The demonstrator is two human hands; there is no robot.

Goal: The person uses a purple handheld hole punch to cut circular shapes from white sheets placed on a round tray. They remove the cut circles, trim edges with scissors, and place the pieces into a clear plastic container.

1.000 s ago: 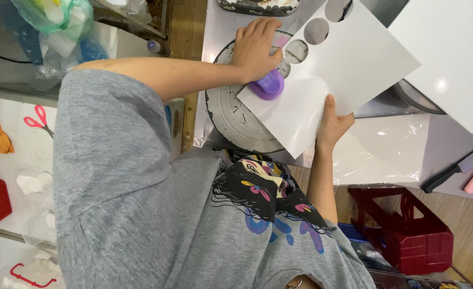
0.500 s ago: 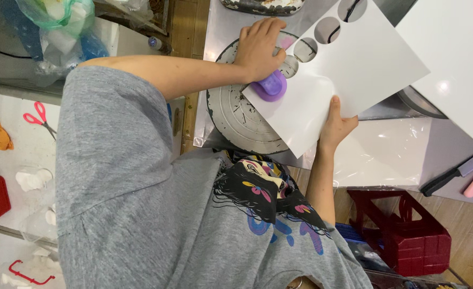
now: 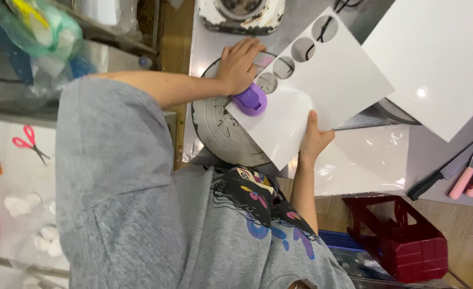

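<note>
Looking down over the grey T-shirt, which fills most of the lower left and blocks whatever lies under it, the left hand (image 3: 240, 64) lies palm-down on the purple punch (image 3: 251, 100). Its fingers are bent over the punch's far end, so only the near half of the tool shows. The punch sits on the left corner of the white sheet (image 3: 327, 93), which lies slanted over a round grey turntable (image 3: 215, 131). A row of round holes runs along the sheet's upper edge, and the hand partly covers the nearest one. The right hand (image 3: 314, 140) pinches the sheet's lower edge with the thumb on top; the fingers are out of sight beneath the card. Only a scuffed arc of the turntable shows, the rest being under the sheet and the arm. A second white sheet (image 3: 440, 59) runs off the top right corner. Pink-handled knives (image 3: 471, 181) and a black-handled one (image 3: 428, 184) are cut off at the right edge. A red crate (image 3: 407, 243) stands below the bench, and pink scissors (image 3: 29, 142) lie far left. A blurred plastic bag (image 3: 38, 32) at top left holds things too vague to name.
</note>
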